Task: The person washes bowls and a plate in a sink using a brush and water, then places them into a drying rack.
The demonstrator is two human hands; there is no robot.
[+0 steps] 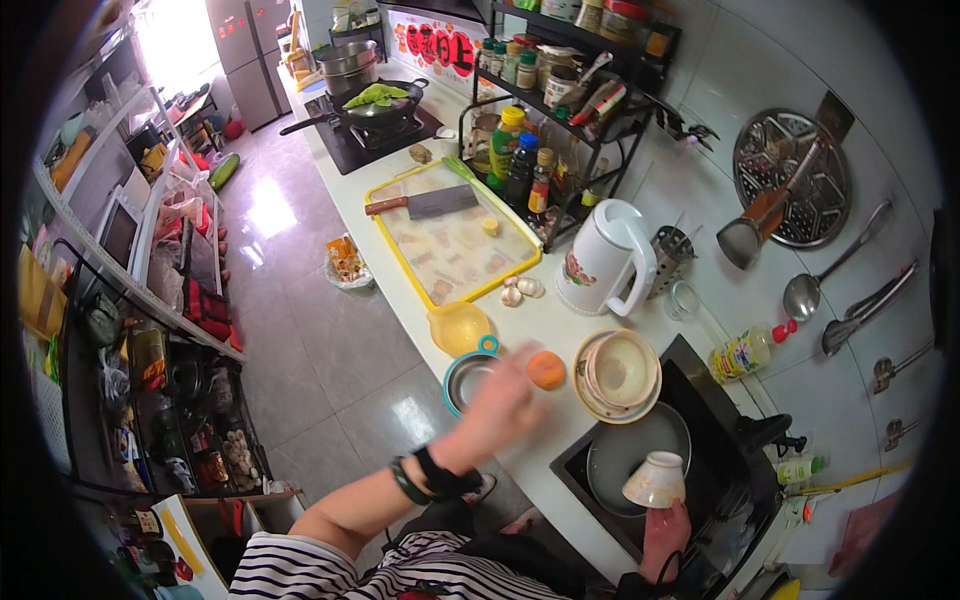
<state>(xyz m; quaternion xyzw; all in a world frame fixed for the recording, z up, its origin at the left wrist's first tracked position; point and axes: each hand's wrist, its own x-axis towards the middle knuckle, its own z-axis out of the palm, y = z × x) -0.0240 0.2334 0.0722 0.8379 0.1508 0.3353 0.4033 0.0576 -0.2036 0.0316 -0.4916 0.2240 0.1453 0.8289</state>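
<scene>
My right hand (pixel 666 529) grips a patterned ceramic bowl (pixel 654 484), tipped with its foot up over a large round pan (pixel 600 457) in the dark sink. Motion blur covers my left hand (pixel 510 397), so its fingers are unclear. It hovers over the counter between a teal-rimmed metal bowl (pixel 459 382) and a round orange object (pixel 546 369), possibly a sponge. Whether it touches either one, I cannot tell. Beside the sink, bowls (pixel 621 367) are stacked on a plate (pixel 587 401). A yellow plastic bowl (pixel 459 330) sits just past the teal-rimmed one.
A cleaver (pixel 442 201) lies on the yellow-edged cutting board (pixel 442 247). Garlic (pixel 512 295) and a white electric kettle (pixel 600 259) stand nearby. The faucet (pixel 765 427) juts over the sink's right side. A dish soap bottle (pixel 741 358) is by the wall. Farther off, a wok (pixel 375 105) rests on the stove.
</scene>
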